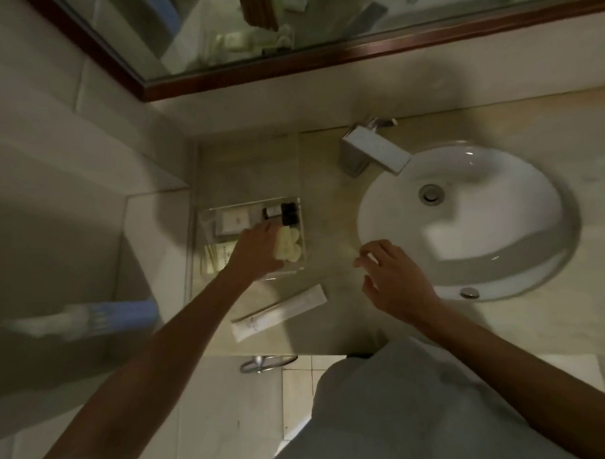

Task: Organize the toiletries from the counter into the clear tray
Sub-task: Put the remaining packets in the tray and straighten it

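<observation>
Here, beige counter point(329, 202), white sink point(466, 214), mirror point(266, 39) above, left hand point(259, 248) gripping bottle point(282, 245) in clear tray point(209, 215), right hand point(395, 280) empty, fingers spread

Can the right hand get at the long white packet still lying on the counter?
Probably yes: the right hand hovers open beside the long white packet, with only bare counter between them.

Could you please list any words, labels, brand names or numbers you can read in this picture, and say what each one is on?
None can be read.
White box in the clear tray: a small dark mark, too blurred.
Pale packet by the left hand: a faint printed line, unreadable.
Long white sachet on the counter: faint print near one end, too small.
</observation>
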The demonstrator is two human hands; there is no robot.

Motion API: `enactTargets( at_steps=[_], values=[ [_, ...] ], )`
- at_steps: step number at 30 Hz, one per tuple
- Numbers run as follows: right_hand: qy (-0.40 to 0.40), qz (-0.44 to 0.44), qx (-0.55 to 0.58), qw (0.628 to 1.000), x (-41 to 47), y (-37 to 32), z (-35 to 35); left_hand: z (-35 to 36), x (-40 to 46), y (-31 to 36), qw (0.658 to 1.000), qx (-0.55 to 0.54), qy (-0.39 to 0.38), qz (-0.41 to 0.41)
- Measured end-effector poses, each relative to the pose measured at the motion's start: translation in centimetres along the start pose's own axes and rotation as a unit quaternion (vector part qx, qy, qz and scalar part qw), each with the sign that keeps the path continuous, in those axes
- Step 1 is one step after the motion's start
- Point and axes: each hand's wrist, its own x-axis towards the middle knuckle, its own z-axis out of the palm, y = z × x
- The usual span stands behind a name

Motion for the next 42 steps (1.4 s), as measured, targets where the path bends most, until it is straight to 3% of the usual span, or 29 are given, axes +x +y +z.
enactTargets(
  at_steps=[11, 18, 21, 24, 27, 31, 37, 42],
  values=[
    [-0.038, 0.041, -0.024, 0.998, -1.0, -2.1, 0.9, 1.9, 0.6, -3.4, 0.999, -0.006, -0.006, 0.053],
    [-0.055, 0.018, -0.032, 0.998, 0.5, -3.5, 1.8, 3.4, -3.8, -2.6, 0.983, -0.058, 0.145, 0.100],
    [-0.057, 0.006, -0.031, 0.998, 1.3, -4.2, 2.2, 6.5, -7.1, -1.0, 0.986, -0.055, 0.061, 0.144],
    [-0.064, -0.001, -0.031, 0.997, 1.9, -4.5, 2.3, 8.7, -8.5, -0.5, 0.991, -0.061, -0.025, 0.115],
    [-0.065, -0.003, -0.030, 0.997, 2.3, -4.6, 2.4, 9.5, -8.6, 0.1, 0.993, -0.016, -0.054, 0.104],
    [-0.058, -0.003, -0.025, 0.998, 2.5, -4.5, 2.3, 9.1, -8.3, 0.2, 0.993, -0.033, -0.046, 0.108],
    [-0.043, -0.003, -0.007, 0.999, 2.0, -4.2, 2.3, 4.0, -5.2, -2.2, 0.991, 0.033, 0.076, 0.102],
    [-0.046, 0.012, -0.011, 0.999, 1.4, -3.7, 2.2, 2.3, -1.2, -5.0, 0.989, 0.072, 0.076, 0.102]
  ],
)
